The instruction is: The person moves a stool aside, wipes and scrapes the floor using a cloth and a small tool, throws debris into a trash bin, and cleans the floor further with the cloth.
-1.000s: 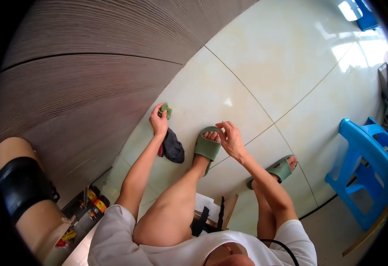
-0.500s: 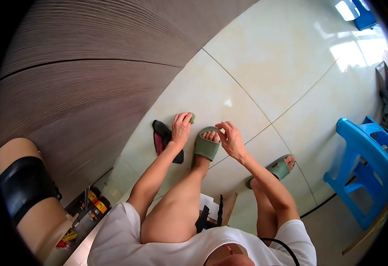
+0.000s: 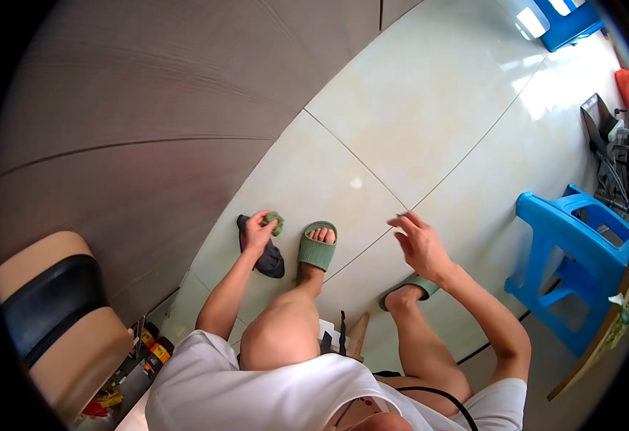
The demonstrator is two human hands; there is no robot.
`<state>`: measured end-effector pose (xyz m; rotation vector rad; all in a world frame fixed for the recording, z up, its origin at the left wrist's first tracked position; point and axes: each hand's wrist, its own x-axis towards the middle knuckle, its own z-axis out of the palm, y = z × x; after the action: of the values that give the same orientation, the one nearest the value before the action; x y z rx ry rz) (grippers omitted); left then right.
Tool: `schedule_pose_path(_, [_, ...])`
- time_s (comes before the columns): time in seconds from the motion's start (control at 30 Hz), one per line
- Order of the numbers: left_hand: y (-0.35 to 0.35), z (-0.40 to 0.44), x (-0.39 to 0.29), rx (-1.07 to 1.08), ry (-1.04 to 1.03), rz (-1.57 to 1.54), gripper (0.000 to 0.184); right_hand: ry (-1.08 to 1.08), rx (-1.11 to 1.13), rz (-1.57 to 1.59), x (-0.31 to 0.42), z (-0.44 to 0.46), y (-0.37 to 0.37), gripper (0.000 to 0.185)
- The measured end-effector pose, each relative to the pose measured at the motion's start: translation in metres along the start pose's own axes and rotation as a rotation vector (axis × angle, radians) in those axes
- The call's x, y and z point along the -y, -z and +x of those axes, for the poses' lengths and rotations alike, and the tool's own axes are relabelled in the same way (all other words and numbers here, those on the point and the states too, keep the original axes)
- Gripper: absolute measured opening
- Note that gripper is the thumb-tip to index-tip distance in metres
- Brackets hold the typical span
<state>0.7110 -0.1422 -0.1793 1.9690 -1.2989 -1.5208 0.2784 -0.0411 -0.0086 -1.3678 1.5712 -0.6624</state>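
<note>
- While the arms reach forward over the floor, here's the left grip (image 3: 259,231), thumb and fingers pinched on a crumpled, olive-green piece of soft material (image 3: 275,223).
- And that green piece sits right at the fingertips, up off to the left of the near foot, its far side poking out clear of the hand.
- Just below and behind that hand, a dark grey, soft shoe-like thing (image 3: 271,264) lies on the floor; the hand overlaps it in view, and whether they touch, I can't tell.
- Over to the right grip (image 3: 423,251): fingers bent and spread apart, hanging in front of the other foot, well apart from the left.
- Between the two hands, a green, ribbed, open-toed slipper (image 3: 317,253) on the left foot, toes showing; its matching green slipper (image 3: 427,286) is on the right foot, partly hidden by the forearm.
- Beneath it all, a glossy, cream-tiled floor (image 3: 364,165) with dark joint lines.
- Out to the left, a big brown wood-grain panel (image 3: 149,86); below it, a rounded beige object with a black band (image 3: 77,352).
- Out to the right, a bright blue plastic stool (image 3: 593,241), and up in the far corner, another piece of blue plastic furniture (image 3: 571,27).
</note>
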Motion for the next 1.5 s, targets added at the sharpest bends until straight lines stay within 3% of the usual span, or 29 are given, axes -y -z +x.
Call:
schedule_pose_path(0.1, [0.01, 0.008, 0.006, -0.24, 0.013, -0.003, 0.026, -0.114, -0.034, 0.035, -0.032, -0.022, 0.014, 0.023])
schedule_pose_path(0.2, [0.001, 0.013, 0.009, -0.325, 0.011, 0.334, 0.026, -0.255, -0.046, 0.128, -0.059, -0.028, 0.005, 0.021])
schedule_pose_path(0.23, [-0.001, 0.011, 0.009, -0.317, -0.063, 0.5, 0.026, -0.204, -0.082, 0.142, -0.068, -0.028, -0.003, 0.021])
schedule_pose_path(0.57, [-0.04, -0.017, -0.035, 0.11, -0.363, 0.772, 0.034, -0.151, -0.058, 0.272, -0.049, -0.045, -0.02, 0.023])
schedule_pose_path(0.7, [-0.055, -0.038, -0.032, 0.204, -0.42, 0.794, 0.036, -0.236, -0.119, 0.243, -0.048, -0.057, -0.017, 0.025])
schedule_pose_path(0.83, [-0.062, -0.042, -0.026, 0.211, -0.572, 0.884, 0.034, -0.155, -0.176, 0.145, -0.042, -0.066, -0.005, 0.024])
schedule_pose_path(0.97, [-0.057, -0.039, -0.018, 0.285, -0.505, 0.918, 0.033, -0.257, -0.232, 0.154, -0.036, -0.07, 0.042, 0.019])
schedule_pose_path(1.07, [-0.03, -0.012, 0.028, 0.347, -0.25, 0.955, 0.042, -0.157, -0.368, 0.092, -0.015, -0.076, 0.079, 0.015])
schedule_pose_path(1.1, [-0.026, -0.013, 0.01, 0.371, -0.226, 0.907, 0.04, -0.131, -0.394, 0.076, -0.008, -0.079, 0.089, 0.015])
schedule_pose_path(1.23, [-0.022, -0.024, -0.059, 0.348, 0.15, -0.144, 0.029, -0.127, -0.448, 0.106, 0.044, -0.085, 0.119, 0.014])
schedule_pose_path(1.33, [-0.031, -0.054, -0.146, 0.563, 0.007, -0.667, 0.031, -0.028, -0.498, 0.154, 0.089, -0.09, 0.126, 0.016])
schedule_pose_path(1.5, [-0.047, -0.129, -0.251, 0.86, -0.066, -1.191, 0.028, 0.149, -0.494, 0.154, 0.174, -0.087, 0.104, 0.018])
